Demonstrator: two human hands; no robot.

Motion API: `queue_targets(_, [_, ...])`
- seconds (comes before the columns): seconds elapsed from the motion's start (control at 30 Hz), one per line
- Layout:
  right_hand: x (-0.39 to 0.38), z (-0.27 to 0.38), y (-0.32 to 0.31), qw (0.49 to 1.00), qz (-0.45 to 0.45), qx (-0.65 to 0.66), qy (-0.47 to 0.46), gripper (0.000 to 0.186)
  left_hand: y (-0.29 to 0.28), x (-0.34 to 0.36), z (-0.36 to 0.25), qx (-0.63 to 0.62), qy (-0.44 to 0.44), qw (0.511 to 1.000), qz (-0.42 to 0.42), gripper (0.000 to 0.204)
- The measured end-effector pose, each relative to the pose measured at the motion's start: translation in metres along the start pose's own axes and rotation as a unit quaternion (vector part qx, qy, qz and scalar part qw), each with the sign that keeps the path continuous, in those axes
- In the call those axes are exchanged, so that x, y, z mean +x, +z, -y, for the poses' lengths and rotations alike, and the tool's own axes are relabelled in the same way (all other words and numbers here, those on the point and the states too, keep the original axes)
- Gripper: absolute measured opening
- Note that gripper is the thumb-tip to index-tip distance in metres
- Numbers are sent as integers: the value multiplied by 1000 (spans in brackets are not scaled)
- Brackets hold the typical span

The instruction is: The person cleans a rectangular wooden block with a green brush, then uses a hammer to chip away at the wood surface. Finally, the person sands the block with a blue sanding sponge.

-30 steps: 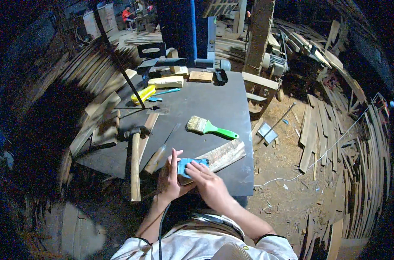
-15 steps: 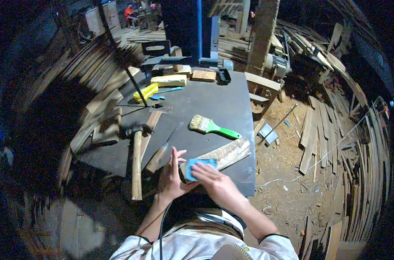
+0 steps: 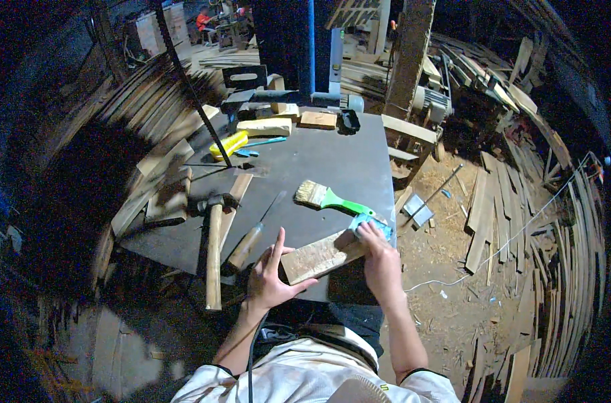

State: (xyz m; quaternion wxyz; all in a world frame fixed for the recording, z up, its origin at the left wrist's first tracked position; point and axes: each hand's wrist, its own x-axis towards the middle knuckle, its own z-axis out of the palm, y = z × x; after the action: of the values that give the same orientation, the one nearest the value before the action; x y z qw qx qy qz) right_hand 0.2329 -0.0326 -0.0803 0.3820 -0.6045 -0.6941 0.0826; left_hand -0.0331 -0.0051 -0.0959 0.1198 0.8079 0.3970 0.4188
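Note:
A rough wooden block (image 3: 322, 255) lies slanting across the near edge of the dark table. Its left end sits in the crook of my left hand (image 3: 268, 279), thumb along the near side and index finger stretched up. At the block's far right end, my right hand (image 3: 381, 258) presses a thin blue pad (image 3: 369, 225) onto the upper face; whether it is cloth or sandpaper I cannot tell. Just beyond lies a paintbrush (image 3: 332, 199) with a green handle. Left of the block are a chisel-like tool (image 3: 248, 245) with a wooden handle and a hammer (image 3: 213, 255).
Toward the table's (image 3: 346, 154) far side lie a yellow-handled brush (image 3: 229, 145), wood pieces (image 3: 265, 127) and a black tray (image 3: 349, 121). A motor (image 3: 432, 101) stands beyond the right corner. Planks (image 3: 500, 208) and sawdust cover the floor at right. Someone in red (image 3: 203, 20) sits far back.
My right hand has slid the blue pad from the block's left end to its right end, away from my left hand. The left hand stays at the block's left end.

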Motion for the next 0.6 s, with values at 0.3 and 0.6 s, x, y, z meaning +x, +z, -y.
queue_targets(0.3, [26, -16, -7, 996, -41, 60, 48, 54, 0, 4, -2, 10, 12, 1000, -10, 119])
queue_targets(0.6, [29, -21, 0, 963, -34, 227, 139, 41, -1, 6, -4, -2, 8, 1000, -12, 119])
